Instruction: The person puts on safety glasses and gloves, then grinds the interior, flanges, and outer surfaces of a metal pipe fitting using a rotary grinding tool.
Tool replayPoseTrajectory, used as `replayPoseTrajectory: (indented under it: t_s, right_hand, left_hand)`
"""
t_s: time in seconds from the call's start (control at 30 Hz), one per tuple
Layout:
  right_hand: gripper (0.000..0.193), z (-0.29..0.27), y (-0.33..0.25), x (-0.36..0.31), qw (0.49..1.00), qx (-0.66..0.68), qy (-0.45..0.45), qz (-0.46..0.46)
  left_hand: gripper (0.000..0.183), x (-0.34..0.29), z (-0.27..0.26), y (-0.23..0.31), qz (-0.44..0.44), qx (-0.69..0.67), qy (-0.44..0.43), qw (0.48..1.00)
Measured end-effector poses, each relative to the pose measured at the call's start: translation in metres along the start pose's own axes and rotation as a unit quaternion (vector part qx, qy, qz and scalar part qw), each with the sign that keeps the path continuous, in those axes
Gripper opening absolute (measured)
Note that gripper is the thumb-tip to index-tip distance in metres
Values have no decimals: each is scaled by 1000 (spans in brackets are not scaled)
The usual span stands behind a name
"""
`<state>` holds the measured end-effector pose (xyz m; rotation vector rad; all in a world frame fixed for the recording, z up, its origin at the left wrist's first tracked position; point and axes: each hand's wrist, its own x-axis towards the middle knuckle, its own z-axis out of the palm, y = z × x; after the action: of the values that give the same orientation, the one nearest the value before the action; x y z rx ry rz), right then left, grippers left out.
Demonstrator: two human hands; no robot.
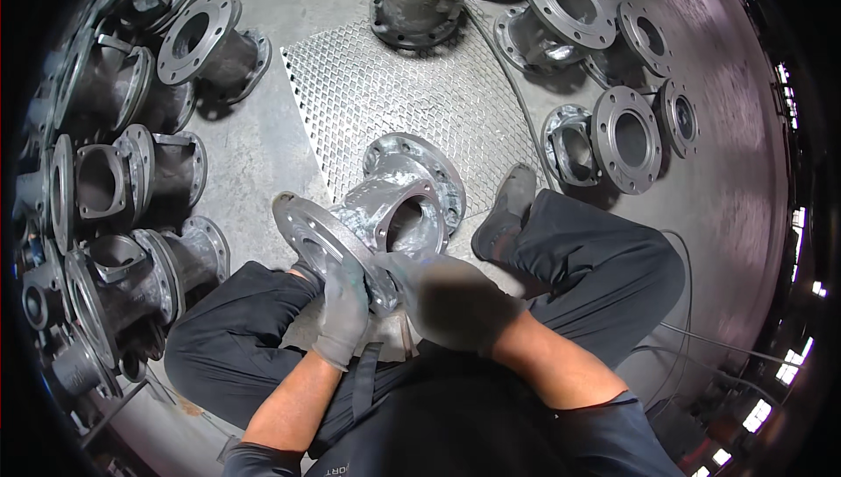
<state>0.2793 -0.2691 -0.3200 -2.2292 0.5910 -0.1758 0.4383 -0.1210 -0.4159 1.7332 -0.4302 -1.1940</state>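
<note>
A grey metal flanged valve body [357,205] lies tilted between my legs, its near round flange toward me and a square-edged opening on its upper side. My left hand [344,306], in a grey glove, is closed on the lower rim of the near flange, fingers over its face. At the same flange's right edge is my right hand [447,297], also gloved, with curled fingers close beside the side opening. A dark blurred patch covers part of this hand, so whatever it holds is hidden. Below it a thin brownish rod [406,335] shows.
Under the far flange lies an expanded-metal mesh sheet [350,83]. Another flanged body [416,8] stands upright on it. Several more crowd the left [96,179] and right [626,140]. A cable [517,91] runs along the mesh's right side; my boot [508,214] rests nearby.
</note>
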Motion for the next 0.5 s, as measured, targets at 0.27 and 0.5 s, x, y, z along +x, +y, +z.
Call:
replayPoseTrajectory:
  t_s: [0.27, 0.5]
  right_hand:
    - [36, 11, 2, -19, 994, 59, -79, 53]
    - [56, 8, -13, -16, 981, 76, -141, 111]
  left_hand:
    - [58, 0, -13, 5, -31, -140, -23, 989]
    - [62, -10, -27, -7, -49, -181, -65, 980]
